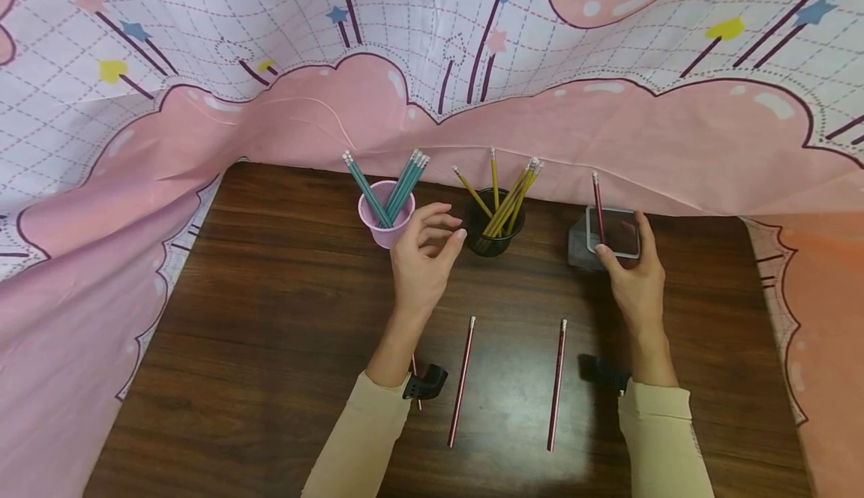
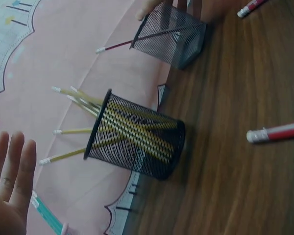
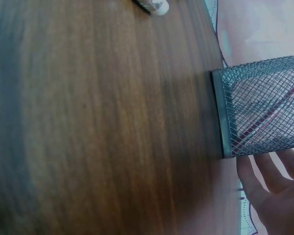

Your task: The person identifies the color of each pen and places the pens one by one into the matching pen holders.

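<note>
My right hand (image 1: 637, 277) grips a square grey mesh pencil holder (image 1: 582, 249), thumb at the near rim and fingers along the right side. One dark red pencil (image 1: 598, 202) leans inside it. In the right wrist view, the fingers lie against the holder's mesh wall (image 3: 264, 112). My left hand (image 1: 425, 258) hovers with nothing in it, fingers loosely bent, between a pink cup (image 1: 385, 238) of teal pencils (image 1: 405, 187) and a round black mesh cup (image 1: 489, 245) of yellow pencils (image 1: 506, 209). The left wrist view shows the black cup (image 2: 137, 139) from the side.
Two red pencils, a left one (image 1: 462, 382) and a right one (image 1: 557, 385), lie apart on the dark wooden table (image 1: 270, 318). Another red pencil (image 1: 414, 365) is mostly hidden under my left wrist. A patterned pink curtain (image 1: 486, 130) hangs along the table's far edge.
</note>
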`<state>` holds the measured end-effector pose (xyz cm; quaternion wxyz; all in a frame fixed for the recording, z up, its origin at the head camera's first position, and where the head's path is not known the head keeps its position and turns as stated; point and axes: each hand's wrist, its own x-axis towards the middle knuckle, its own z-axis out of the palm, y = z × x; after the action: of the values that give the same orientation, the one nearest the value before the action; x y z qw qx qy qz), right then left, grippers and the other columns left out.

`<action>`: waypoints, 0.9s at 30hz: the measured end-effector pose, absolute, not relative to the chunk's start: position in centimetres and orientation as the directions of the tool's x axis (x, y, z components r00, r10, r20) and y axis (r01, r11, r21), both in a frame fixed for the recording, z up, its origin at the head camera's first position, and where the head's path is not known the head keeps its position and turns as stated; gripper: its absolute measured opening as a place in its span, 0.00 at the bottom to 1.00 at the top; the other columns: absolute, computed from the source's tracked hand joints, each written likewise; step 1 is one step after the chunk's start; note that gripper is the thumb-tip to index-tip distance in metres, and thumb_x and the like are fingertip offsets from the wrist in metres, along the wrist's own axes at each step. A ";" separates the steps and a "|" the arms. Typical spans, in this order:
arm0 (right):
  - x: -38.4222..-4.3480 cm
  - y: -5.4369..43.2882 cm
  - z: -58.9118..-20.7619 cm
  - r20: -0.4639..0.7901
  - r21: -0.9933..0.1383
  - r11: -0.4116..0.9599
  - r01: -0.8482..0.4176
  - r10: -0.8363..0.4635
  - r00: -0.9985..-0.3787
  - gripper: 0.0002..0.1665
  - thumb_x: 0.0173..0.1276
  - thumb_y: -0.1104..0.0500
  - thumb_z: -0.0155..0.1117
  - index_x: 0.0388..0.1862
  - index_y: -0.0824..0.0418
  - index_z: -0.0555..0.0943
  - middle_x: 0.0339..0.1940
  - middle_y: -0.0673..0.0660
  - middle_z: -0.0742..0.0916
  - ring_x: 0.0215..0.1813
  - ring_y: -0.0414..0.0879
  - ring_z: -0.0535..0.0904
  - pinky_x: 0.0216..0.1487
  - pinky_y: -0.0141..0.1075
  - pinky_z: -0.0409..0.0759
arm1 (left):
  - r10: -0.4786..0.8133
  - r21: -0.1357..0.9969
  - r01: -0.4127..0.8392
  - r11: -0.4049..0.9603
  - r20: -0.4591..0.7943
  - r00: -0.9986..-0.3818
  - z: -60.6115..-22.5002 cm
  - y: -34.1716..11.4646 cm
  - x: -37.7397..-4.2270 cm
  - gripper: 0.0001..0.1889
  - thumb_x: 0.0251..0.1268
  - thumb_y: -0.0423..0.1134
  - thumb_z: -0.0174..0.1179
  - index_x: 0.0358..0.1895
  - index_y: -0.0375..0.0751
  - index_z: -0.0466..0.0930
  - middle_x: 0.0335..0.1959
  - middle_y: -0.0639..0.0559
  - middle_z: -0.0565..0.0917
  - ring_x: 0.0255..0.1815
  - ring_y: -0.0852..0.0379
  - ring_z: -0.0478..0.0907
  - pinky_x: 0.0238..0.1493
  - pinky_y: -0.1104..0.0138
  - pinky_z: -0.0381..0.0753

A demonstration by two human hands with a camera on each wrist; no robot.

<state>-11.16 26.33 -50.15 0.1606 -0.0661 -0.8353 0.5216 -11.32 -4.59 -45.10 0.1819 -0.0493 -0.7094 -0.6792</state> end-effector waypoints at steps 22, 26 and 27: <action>-11.1 26.5 -50.6 0.207 -0.896 0.438 -0.070 0.273 -0.939 0.42 0.67 0.61 0.69 0.77 0.57 0.63 0.66 0.72 0.75 0.66 0.63 0.72 0.63 0.28 0.65 | -0.016 0.934 0.183 0.309 0.197 -0.980 -47.5 -8.2 -8.7 0.31 0.56 0.36 0.73 0.65 0.47 0.72 0.53 0.51 0.81 0.43 0.52 0.85 0.38 0.58 0.86; -11.1 26.4 -50.4 0.200 -0.890 0.451 -0.060 0.270 -0.942 0.43 0.67 0.62 0.69 0.77 0.57 0.62 0.66 0.71 0.76 0.64 0.63 0.73 0.58 0.26 0.68 | -0.042 0.924 0.110 0.367 0.134 -0.990 -48.6 -9.3 -8.0 0.40 0.57 0.37 0.73 0.72 0.50 0.62 0.55 0.56 0.79 0.43 0.58 0.83 0.39 0.63 0.86; -11.1 26.4 -50.3 0.199 -0.889 0.453 -0.059 0.268 -0.943 0.43 0.67 0.62 0.69 0.78 0.57 0.62 0.66 0.70 0.76 0.63 0.63 0.73 0.56 0.26 0.69 | -0.050 0.922 0.098 0.375 0.125 -0.991 -49.0 -9.6 -7.9 0.42 0.57 0.37 0.73 0.73 0.50 0.60 0.55 0.57 0.79 0.43 0.58 0.83 0.39 0.64 0.86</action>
<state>-11.15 26.40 -50.30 0.1575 -0.0625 -0.8377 0.5191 -7.88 -9.58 -48.98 0.0661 -0.0144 -0.8265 -0.5589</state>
